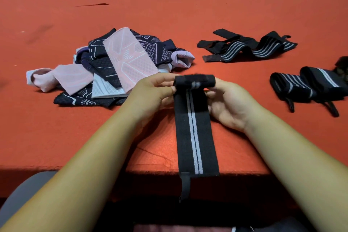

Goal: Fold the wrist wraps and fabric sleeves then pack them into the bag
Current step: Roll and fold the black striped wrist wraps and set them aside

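Red felt is spread over the counter (169, 5). At the left, a pile of pink and navy fabric sleeves (130, 58) is heaped. Just right of it, the left grip (150, 90) is pinched on the rolled far end of a black, grey-striped wrist wrap (194, 128), and the right grip (229, 103) is clamped on the same roll from the other side. The wrap's flat tail is laid toward the near edge, its loop (184, 186) hung over it. Farther right, loose wraps (244, 47) are strewn at the back and two rolled wraps (293, 84) are set nearer.
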`<action>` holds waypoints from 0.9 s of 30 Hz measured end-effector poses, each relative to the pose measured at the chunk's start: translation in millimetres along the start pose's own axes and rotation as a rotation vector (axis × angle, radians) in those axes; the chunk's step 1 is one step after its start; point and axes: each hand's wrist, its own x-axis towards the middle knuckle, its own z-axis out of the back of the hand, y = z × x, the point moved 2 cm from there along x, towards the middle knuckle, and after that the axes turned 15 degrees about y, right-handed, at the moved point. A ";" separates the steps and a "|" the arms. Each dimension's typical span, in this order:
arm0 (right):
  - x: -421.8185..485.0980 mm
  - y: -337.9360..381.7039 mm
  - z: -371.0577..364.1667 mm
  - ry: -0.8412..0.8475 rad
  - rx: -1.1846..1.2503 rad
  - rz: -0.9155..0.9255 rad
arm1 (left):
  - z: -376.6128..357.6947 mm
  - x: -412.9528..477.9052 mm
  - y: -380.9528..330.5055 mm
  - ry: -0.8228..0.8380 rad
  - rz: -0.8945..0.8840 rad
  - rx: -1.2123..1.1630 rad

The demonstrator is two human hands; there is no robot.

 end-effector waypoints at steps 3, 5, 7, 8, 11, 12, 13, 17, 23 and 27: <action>-1.9 4.3 0.7 0.012 0.075 0.019 | 0.0 -1.9 -3.4 -0.032 0.009 -0.031; -2.2 3.7 0.7 0.007 -0.017 0.038 | -1.6 -3.4 -4.2 -0.035 0.008 -0.042; -2.2 2.3 0.6 -0.011 -0.119 0.065 | -3.5 -4.5 -4.8 -0.027 0.004 -0.054; -2.0 1.6 0.6 -0.008 -0.140 0.078 | -4.3 -4.5 -5.7 -0.029 0.002 -0.062; -2.3 1.9 -0.4 0.000 -0.155 0.134 | -6.1 -4.9 -10.1 -0.066 0.026 -0.117; -2.6 2.0 -1.1 -0.004 -0.158 0.153 | -7.2 -5.6 -11.1 -0.067 0.043 -0.128; -3.2 2.0 -2.7 -0.008 -0.163 0.169 | -8.2 -6.6 -11.5 -0.051 0.058 -0.120; -2.8 -1.2 -6.0 -0.045 -0.191 0.214 | -11.4 -9.8 -6.0 0.034 0.076 0.003; 0.7 -7.5 -3.3 -0.038 -0.251 0.093 | -6.4 -7.2 -4.3 -0.006 0.011 -0.029; -1.0 -9.8 1.1 0.065 -0.467 -0.076 | -5.7 -6.0 -3.7 -0.038 -0.007 -0.061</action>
